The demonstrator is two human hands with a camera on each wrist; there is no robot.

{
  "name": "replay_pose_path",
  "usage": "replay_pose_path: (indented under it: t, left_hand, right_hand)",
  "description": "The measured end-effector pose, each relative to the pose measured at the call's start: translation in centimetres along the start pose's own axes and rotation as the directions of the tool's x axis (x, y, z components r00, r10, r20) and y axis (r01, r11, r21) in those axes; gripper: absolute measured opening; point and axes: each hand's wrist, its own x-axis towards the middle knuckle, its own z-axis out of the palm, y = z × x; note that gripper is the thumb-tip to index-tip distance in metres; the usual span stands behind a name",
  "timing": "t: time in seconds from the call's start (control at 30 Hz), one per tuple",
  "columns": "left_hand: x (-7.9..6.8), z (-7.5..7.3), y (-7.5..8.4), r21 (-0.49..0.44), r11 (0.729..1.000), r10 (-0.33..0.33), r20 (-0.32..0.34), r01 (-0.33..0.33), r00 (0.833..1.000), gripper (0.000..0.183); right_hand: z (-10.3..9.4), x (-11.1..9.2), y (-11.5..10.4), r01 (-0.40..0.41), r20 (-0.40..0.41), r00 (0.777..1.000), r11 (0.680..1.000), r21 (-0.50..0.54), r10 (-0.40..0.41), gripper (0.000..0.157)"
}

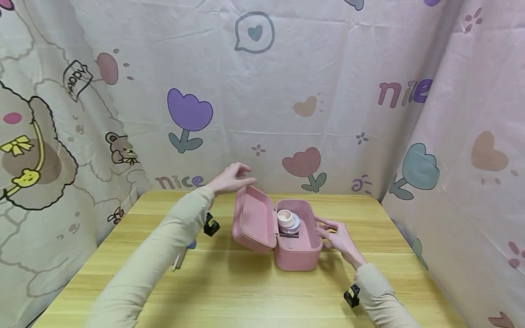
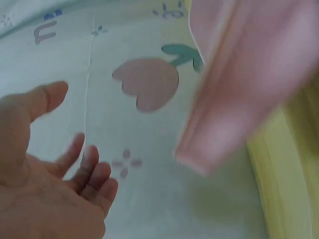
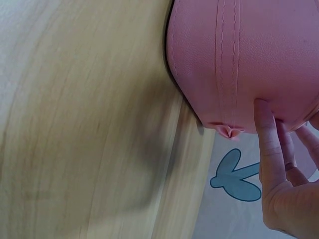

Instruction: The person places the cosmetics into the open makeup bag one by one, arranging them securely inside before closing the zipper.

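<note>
A pink case (image 1: 298, 259) stands on the table with its lid (image 1: 256, 217) swung out to the left. Inside lie a small round jar (image 1: 285, 218), a larger round container (image 1: 293, 226) partly beneath it, and a dark flat item (image 1: 289, 235). My left hand (image 1: 231, 178) hovers at the lid's far top corner; in the left wrist view its loosely bent fingers (image 2: 102, 186) hold nothing and are apart from the lid (image 2: 234, 119). On the case's right side, my right hand (image 1: 338, 236) touches the outer wall (image 3: 199, 55) with fairly straight fingers (image 3: 270, 144).
Left of the case, some slim items (image 1: 180, 259) and a small blue thing (image 1: 192, 244) lie on the wooden table (image 1: 246, 300), partly behind the left sleeve. Black devices (image 1: 211, 224) sit at both wrists. A printed curtain (image 1: 246, 91) encloses the back and sides.
</note>
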Motion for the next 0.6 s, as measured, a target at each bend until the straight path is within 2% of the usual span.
replay_pose_path:
  t: [0.1,0.3,0.47,0.6]
  left_hand:
    - [-0.8,-1.3,-1.4,0.007,0.997,0.071,0.032,-0.071,0.997,0.050]
    - [-2.5,-3.3,-5.1,0.039,0.990,0.136,0.074,-0.139,0.988,0.043]
    - [-4.1,-4.1,-8.3,0.093,0.986,0.128,0.126,-0.141,0.984,0.045]
    - [-5.3,-4.6,-10.8,0.084,0.990,0.100,0.169,-0.116,0.981,0.048]
  right_hand:
    - [0.0,-0.1,-0.1,0.001,-0.004,1.000,1.000,0.000,-0.001,0.049]
    - [0.2,0.0,-0.2,0.000,-0.017,1.000,1.000,-0.003,0.000,0.048]
    - [0.2,-0.1,-0.3,0.001,-0.014,1.000,1.000,-0.001,-0.001,0.048]
    - [0.0,-0.1,-0.2,0.006,-0.008,1.000,1.000,0.004,-0.006,0.049]
